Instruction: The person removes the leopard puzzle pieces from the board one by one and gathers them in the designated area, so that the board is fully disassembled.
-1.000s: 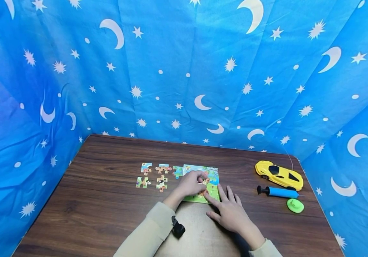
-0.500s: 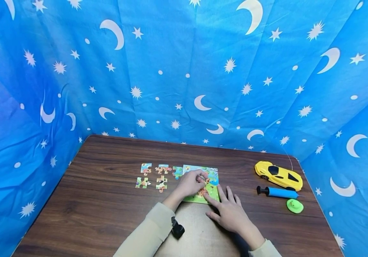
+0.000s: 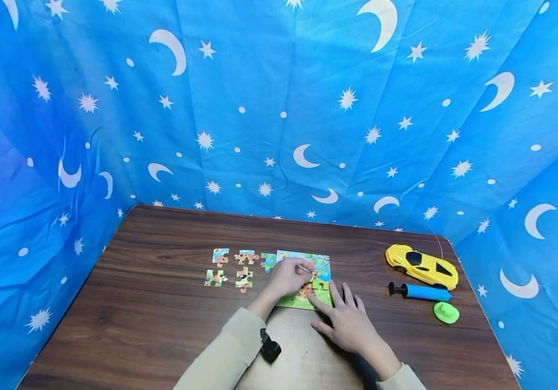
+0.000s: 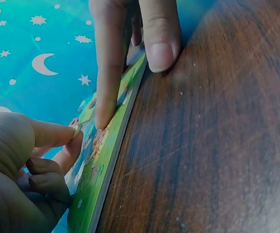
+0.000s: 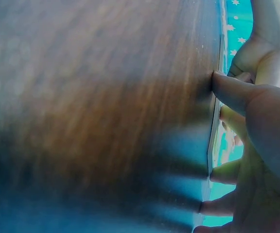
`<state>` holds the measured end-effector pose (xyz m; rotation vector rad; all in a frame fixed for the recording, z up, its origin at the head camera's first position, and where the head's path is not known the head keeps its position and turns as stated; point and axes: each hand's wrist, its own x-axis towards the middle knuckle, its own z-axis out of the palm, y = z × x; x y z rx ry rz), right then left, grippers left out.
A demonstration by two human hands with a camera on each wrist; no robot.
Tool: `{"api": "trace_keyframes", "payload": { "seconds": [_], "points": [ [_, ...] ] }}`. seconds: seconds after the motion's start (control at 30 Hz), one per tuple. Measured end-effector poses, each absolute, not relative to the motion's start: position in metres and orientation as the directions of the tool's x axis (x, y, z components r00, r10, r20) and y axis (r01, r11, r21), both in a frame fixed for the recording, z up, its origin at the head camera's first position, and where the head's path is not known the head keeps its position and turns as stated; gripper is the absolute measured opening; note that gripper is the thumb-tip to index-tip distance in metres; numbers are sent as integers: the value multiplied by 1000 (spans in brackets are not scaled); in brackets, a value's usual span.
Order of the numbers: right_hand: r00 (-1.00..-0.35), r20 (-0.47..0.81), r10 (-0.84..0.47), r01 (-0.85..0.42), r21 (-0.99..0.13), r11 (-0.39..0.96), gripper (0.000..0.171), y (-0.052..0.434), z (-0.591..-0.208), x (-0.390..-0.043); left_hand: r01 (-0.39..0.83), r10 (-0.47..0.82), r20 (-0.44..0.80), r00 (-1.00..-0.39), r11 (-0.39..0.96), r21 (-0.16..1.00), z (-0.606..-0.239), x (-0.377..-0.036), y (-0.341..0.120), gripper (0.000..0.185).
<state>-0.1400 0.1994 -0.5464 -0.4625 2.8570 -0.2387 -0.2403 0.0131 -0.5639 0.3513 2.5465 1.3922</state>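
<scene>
A green picture puzzle board (image 3: 322,270) lies mid-table. My left hand (image 3: 290,276) rests on it with curled fingers, thumb and forefinger pinching a small puzzle piece (image 4: 75,129) against the board (image 4: 97,180). My right hand (image 3: 348,320) lies flat just right of it, fingers straight. Its index finger (image 4: 106,92) presses on the board's near part and its thumb (image 4: 161,48) sits against the board edge (image 5: 212,138). Several loose puzzle pieces (image 3: 244,278) lie in two rows left of the board.
A yellow toy car (image 3: 422,265), a blue hand pump (image 3: 422,293) and a green disc (image 3: 447,312) sit at the right of the wooden table (image 3: 162,303). Blue cloth with stars and moons (image 3: 279,108) walls in the back and sides.
</scene>
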Motion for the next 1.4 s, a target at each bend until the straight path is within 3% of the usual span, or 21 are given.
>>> {"api": "trace_keyframes", "payload": {
  "seconds": [0.53,1.1,1.4],
  "points": [
    [-923,-208,-323,-286,-188,940,58,199,-546,-139,125,291,10,-957,379,917,-554,-227,-9,12],
    [-921,-217,-324,-286,-188,940,60,198,-546,-140,126,221,16,-975,496,859,-543,-218,-87,11],
    [-922,-206,-327,-288,-198,937,59,197,-544,-139,81,195,-44,-980,587,805,-547,-221,-109,8]
  ]
}}
